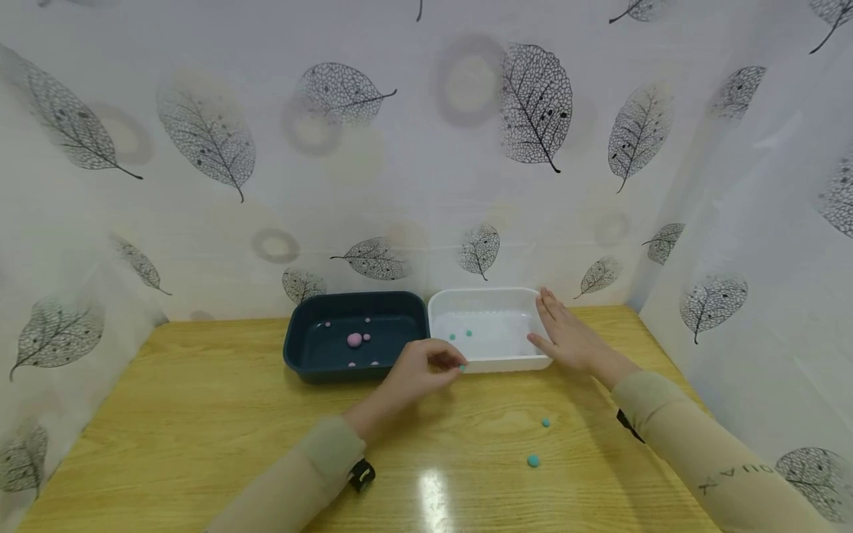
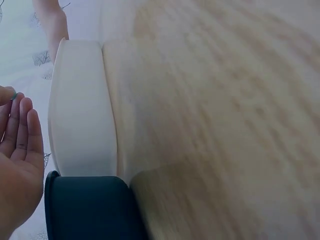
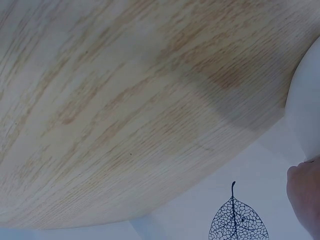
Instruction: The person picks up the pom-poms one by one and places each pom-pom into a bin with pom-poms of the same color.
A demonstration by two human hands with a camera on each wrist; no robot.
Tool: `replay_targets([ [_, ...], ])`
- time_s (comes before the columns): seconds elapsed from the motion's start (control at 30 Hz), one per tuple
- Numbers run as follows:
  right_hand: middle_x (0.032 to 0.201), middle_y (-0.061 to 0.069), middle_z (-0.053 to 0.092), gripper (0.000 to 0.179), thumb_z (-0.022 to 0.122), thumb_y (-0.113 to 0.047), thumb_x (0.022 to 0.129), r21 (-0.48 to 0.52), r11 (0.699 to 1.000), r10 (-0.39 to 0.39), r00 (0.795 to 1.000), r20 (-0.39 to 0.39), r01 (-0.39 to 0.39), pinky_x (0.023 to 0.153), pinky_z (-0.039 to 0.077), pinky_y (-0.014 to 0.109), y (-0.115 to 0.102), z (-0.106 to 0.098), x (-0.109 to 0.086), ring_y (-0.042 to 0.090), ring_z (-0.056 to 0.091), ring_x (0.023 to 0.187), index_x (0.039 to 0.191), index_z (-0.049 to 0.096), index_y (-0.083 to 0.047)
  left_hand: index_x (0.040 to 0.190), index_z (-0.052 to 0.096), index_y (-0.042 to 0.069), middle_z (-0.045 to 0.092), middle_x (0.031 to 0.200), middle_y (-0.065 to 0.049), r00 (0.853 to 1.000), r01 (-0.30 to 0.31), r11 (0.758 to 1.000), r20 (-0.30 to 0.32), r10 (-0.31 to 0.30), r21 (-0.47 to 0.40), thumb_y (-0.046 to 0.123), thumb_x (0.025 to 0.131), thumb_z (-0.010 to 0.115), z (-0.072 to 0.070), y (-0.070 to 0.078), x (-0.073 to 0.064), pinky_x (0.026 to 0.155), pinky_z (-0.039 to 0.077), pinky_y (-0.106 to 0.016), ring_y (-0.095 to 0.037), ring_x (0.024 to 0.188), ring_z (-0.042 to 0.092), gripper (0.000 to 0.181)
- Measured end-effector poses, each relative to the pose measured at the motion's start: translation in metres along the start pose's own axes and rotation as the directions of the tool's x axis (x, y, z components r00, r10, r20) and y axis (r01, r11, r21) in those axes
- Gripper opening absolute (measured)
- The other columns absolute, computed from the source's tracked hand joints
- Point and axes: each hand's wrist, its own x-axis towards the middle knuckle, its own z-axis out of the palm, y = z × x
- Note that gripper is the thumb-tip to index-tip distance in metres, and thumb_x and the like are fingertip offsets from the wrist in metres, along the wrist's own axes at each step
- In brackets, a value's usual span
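Note:
Between thumb and fingertip, my left hand (image 1: 421, 366) pinches a tiny teal ball (image 1: 462, 368) by the near left corner of the white tray (image 1: 496, 365). The left wrist view shows the same pinch on the ball (image 2: 14, 96), the other fingers extended. My right hand (image 1: 566, 337) rests on that tray's right rim, its fingers straight; only part of this hand (image 3: 306, 195) appears in the right wrist view. Inside the white tray lie two teal balls (image 1: 469, 333). Two more, a smaller ball (image 1: 546, 423) and a larger one (image 1: 533, 460), sit on the table in front.
A dark blue tray (image 1: 313, 375) stands against the white tray's left side, with a larger pink ball (image 1: 355, 340) and several small pink ones in it. Both trays stand near the back of the wooden table (image 1: 200, 429). A leaf-patterned curtain (image 1: 426, 185) hangs behind.

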Motion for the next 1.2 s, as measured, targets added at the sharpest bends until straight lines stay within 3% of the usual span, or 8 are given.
replay_targets([
  [0.3, 0.175, 0.033, -0.005, 0.085, 0.040, -0.044, 0.113, 0.002, 1.000, 0.000, 1.000, 0.003, 0.000, 0.133, 0.011, 0.064, -0.001, 0.000, -0.001, 0.051, 0.001, 0.163, 0.163, 0.008, 0.017, 0.101, 0.079, -0.004, 0.079, 0.098, -0.019, 0.999, 0.019, 1.000, -0.028, -0.019, 0.013, -0.003, 0.092, 0.076, -0.001, -0.001, 0.020, 0.076, 0.060, -0.018, -0.006, 0.082, 0.068, 0.010],
  [0.57, 0.174, 0.034, -0.005, 0.084, 0.041, -0.043, 0.113, 0.009, 1.000, -0.002, 1.000, -0.003, 0.002, 0.133, 0.010, 0.064, -0.002, -0.001, -0.001, 0.051, 0.001, 0.163, 0.162, 0.008, 0.018, 0.101, 0.080, -0.003, 0.080, 0.099, -0.019, 0.999, -0.004, 0.998, -0.052, 0.007, 0.058, -0.001, 0.093, 0.075, -0.003, -0.008, 0.037, 0.076, 0.060, -0.020, -0.017, 0.082, 0.073, 0.010],
  [0.83, 0.174, 0.034, -0.005, 0.084, 0.041, -0.042, 0.113, 0.004, 1.000, -0.004, 1.000, -0.009, 0.004, 0.133, 0.010, 0.063, -0.001, -0.001, -0.001, 0.052, 0.001, 0.163, 0.162, 0.008, 0.018, 0.104, 0.080, -0.001, 0.080, 0.098, -0.015, 0.997, 0.067, 0.991, -0.048, -0.061, 0.118, 0.002, 0.095, 0.076, -0.002, -0.008, 0.051, 0.076, 0.057, -0.018, -0.018, 0.084, 0.073, 0.011],
  [1.2, 0.174, 0.033, -0.006, 0.085, 0.040, -0.043, 0.114, 0.009, 1.000, -0.004, 1.000, 0.000, 0.004, 0.133, 0.010, 0.063, -0.001, 0.000, -0.001, 0.051, 0.000, 0.163, 0.163, 0.007, 0.017, 0.105, 0.081, 0.002, 0.079, 0.098, -0.014, 0.991, 0.108, 0.982, -0.096, -0.094, 0.156, 0.003, 0.096, 0.076, -0.004, -0.013, 0.065, 0.074, 0.057, -0.019, -0.019, 0.084, 0.071, 0.011],
])
